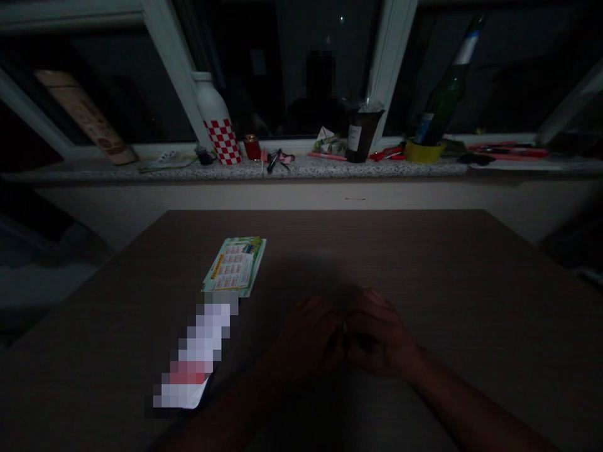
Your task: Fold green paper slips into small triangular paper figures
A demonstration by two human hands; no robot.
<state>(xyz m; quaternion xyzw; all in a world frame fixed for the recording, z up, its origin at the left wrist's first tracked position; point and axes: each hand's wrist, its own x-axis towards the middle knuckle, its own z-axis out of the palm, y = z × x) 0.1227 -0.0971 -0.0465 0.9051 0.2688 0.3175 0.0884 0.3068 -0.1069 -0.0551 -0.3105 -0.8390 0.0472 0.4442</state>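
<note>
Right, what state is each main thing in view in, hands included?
Bare left hand: fingers bent, contents unclear
Bare right hand: fingers bent, contents unclear
Green printed cards: stacked, flat
Pale oblong slab: flat, mostly blurred
White bottle with red checks: upright, apparently capped
Green glass bottle: upright, cap unclear
Dark cup with white label: upright
Tan cylindrical flask: upright

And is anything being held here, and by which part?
Can't tell; it's too dark. A pale sliver shows between the left hand and right hand, its hold unclear.

left hand (pixel 313 333) | right hand (pixel 379 333) just beside | printed cards (pixel 233 267) on table (pixel 447 263)
</note>
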